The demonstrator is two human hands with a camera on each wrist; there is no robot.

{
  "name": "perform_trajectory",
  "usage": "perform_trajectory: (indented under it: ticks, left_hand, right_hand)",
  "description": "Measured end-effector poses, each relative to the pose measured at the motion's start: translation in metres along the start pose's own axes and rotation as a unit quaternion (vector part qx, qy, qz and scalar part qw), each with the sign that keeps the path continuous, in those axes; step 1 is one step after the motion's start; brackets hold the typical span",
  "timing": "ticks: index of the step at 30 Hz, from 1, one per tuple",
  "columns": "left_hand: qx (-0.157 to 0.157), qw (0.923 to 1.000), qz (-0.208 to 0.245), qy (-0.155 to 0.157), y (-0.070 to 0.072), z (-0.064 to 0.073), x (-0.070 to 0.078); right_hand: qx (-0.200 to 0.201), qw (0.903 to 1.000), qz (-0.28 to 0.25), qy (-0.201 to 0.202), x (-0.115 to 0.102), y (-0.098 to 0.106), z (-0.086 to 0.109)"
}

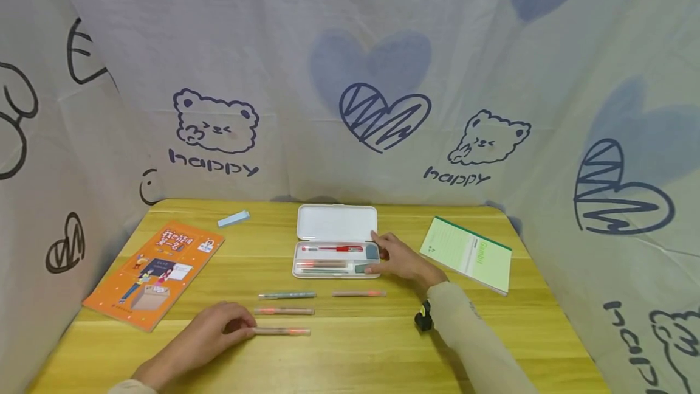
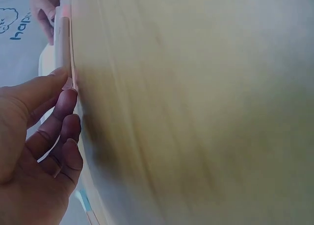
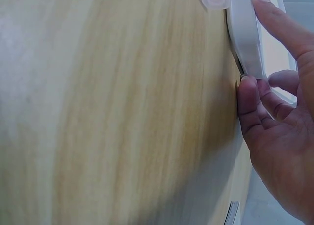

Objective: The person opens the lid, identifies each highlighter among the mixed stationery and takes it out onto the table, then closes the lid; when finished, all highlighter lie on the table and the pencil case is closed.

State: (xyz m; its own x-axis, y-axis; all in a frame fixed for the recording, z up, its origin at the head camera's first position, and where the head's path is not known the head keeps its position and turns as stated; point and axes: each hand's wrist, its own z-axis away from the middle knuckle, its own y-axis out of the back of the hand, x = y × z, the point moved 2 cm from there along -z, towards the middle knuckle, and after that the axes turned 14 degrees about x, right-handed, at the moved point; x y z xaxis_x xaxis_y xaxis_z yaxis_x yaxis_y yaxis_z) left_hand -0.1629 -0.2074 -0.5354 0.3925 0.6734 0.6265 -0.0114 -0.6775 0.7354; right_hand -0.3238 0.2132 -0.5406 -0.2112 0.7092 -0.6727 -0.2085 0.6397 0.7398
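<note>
My left hand [image 1: 219, 327] pinches the left end of a pen [image 1: 283, 331] with an orange band, between thumb and forefinger; the left wrist view shows this pinch at the pen [image 2: 64, 43] up close. At the table's middle a white pencil case [image 1: 336, 269] lies with its lid [image 1: 336, 222] raised back. Inside it are a red pen [image 1: 333, 248], more pens and blue-green pieces at the right end. My right hand [image 1: 401, 258] grips the case's right end, its thumb over the near rim. In the right wrist view, fingers [image 3: 249, 95] hold the case's edge [image 3: 245, 34].
Between the left hand and the case lie a green pen [image 1: 287, 295] and two orange-banded pens, one [image 1: 284, 311] nearer, one [image 1: 358, 293] further right. An orange book [image 1: 155, 275] lies left, a light blue strip [image 1: 233, 219] behind it, a green notebook [image 1: 467, 254] right. Printed cloth surrounds the table.
</note>
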Motion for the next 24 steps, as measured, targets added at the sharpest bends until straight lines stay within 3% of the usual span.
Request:
perform_trajectory:
  ticks: [24]
  left_hand:
    - [-0.023,0.9996,0.015,0.004,-0.0046,-0.0035,-0.0006]
  right_hand:
    - [0.001,1.0000,0.001,-0.001,-0.0005,-0.0002,0.0001]
